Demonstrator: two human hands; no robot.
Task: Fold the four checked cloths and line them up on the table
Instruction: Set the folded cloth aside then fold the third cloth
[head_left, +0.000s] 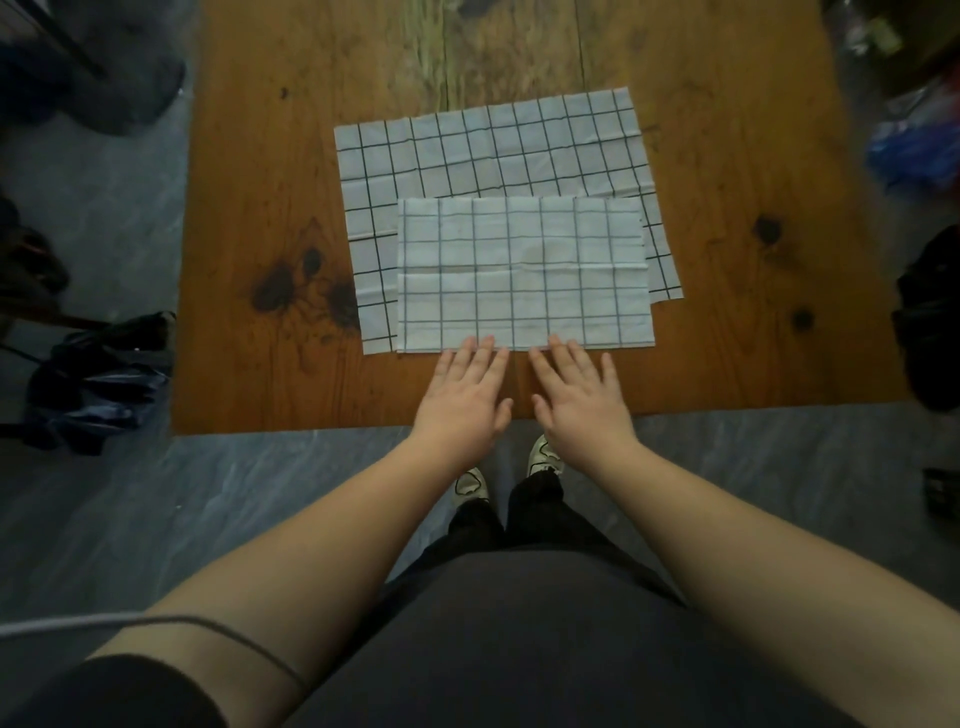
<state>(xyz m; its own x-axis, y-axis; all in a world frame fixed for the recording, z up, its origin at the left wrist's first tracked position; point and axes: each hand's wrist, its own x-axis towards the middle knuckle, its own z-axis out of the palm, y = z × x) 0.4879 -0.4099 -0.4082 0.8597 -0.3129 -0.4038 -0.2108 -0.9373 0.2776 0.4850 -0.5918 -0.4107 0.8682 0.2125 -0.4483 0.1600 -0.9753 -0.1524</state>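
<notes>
Checked cloths lie stacked in the middle of the wooden counter (234, 218): a folded cloth (522, 273) rests on the near part of a larger spread cloth (488, 150), which shows past it on the far, left and right sides. Both hands lie flat with straight fingers, side by side, gripping nothing. The left hand (464, 397) and the right hand (576, 397) have their fingertips touching the near edge of the folded cloth. Dark bags (98, 374) sit on the floor to the left.
</notes>
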